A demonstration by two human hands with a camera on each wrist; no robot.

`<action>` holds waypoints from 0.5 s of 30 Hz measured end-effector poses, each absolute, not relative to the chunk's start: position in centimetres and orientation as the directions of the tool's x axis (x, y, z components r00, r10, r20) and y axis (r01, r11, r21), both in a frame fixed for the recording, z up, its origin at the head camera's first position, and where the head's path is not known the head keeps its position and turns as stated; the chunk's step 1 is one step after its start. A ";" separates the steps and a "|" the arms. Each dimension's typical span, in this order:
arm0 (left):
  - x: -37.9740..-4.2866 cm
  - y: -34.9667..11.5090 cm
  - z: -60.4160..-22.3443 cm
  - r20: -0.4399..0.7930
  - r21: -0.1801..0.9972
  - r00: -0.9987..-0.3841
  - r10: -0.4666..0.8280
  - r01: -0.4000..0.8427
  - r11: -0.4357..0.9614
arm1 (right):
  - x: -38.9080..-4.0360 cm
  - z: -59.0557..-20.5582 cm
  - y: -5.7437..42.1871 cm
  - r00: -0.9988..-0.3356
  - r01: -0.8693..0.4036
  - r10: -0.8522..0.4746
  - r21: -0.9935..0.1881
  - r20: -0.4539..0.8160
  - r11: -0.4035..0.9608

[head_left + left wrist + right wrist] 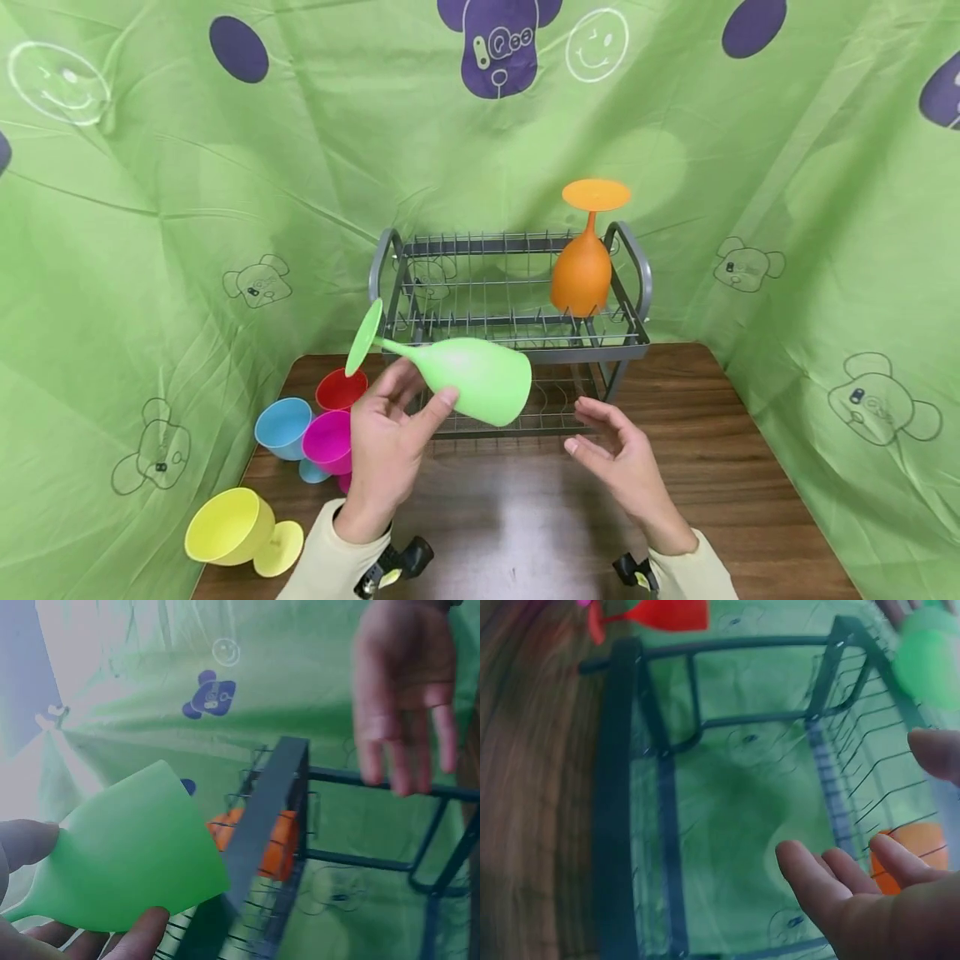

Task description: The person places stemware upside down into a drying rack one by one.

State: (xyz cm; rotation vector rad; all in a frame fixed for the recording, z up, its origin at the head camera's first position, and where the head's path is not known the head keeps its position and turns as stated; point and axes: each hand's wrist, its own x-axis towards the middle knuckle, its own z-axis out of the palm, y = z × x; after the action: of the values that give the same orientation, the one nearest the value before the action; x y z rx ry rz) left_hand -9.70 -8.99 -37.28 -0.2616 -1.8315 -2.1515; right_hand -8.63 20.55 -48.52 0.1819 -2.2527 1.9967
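Note:
My left hand (386, 446) grips a light green plastic goblet (476, 379) by the lower bowl near its stem. The goblet lies tilted on its side, with its mouth to the right and its round foot at upper left. In the left wrist view, thumb and fingers curl round the green bowl (135, 847). To the right of the goblet, my right hand (626, 471) is held apart from it, fingers spread and nothing in them. Behind both hands, an orange goblet (581, 275) stands upside down at the right end of the dish rack's top tier.
The grey two-tier dish rack (517, 354) stands at the back of the wooden table (517, 525). At the left are a yellow cup (228, 525), a blue cup (283, 427), a magenta cup (327, 442) and a red cup (341, 390). Green printed cloth (337, 167) surrounds the table.

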 end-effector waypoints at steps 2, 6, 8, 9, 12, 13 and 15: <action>-10.3 -9.0 -36.0 0.352 0.924 -0.932 -0.083 0.360 -0.126 | -9.1 -49.1 20.8 -0.989 -0.135 0.041 -0.981 0.142 0.141; -11.7 -8.9 -33.4 0.369 0.924 -0.928 -0.054 0.373 -0.083 | -10.0 -50.2 21.1 -0.984 -0.071 0.154 -0.986 0.094 0.150; -12.6 -8.9 -32.1 0.376 0.925 -0.926 -0.048 0.378 -0.040 | -10.4 -50.8 21.2 -0.972 -0.052 0.219 -0.986 0.087 0.158; -13.0 -8.9 -31.5 0.375 0.926 -0.926 -0.045 0.376 -0.018 | -10.6 -51.2 21.2 -0.964 -0.046 0.251 -0.985 0.088 0.168; -14.4 -8.8 -29.8 0.383 0.924 -0.924 -0.027 0.382 0.031 | -11.3 -52.4 21.4 -0.935 -0.036 0.339 -0.977 0.107 0.209; -14.9 -8.7 -29.4 0.384 0.923 -0.923 -0.017 0.383 0.038 | -11.5 -52.8 21.5 -0.925 -0.041 0.360 -0.974 0.122 0.225; -16.1 -8.5 -28.7 0.377 0.926 -0.926 -0.001 0.377 0.037 | -12.1 -53.6 21.7 -0.911 -0.043 0.388 -0.966 0.143 0.255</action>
State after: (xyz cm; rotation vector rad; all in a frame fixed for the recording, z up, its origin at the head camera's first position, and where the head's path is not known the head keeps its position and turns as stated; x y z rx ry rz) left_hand -16.07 -8.52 -28.67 -0.3841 -2.0425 -1.9690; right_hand -12.08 21.68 -53.62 -0.3158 -2.1806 1.6963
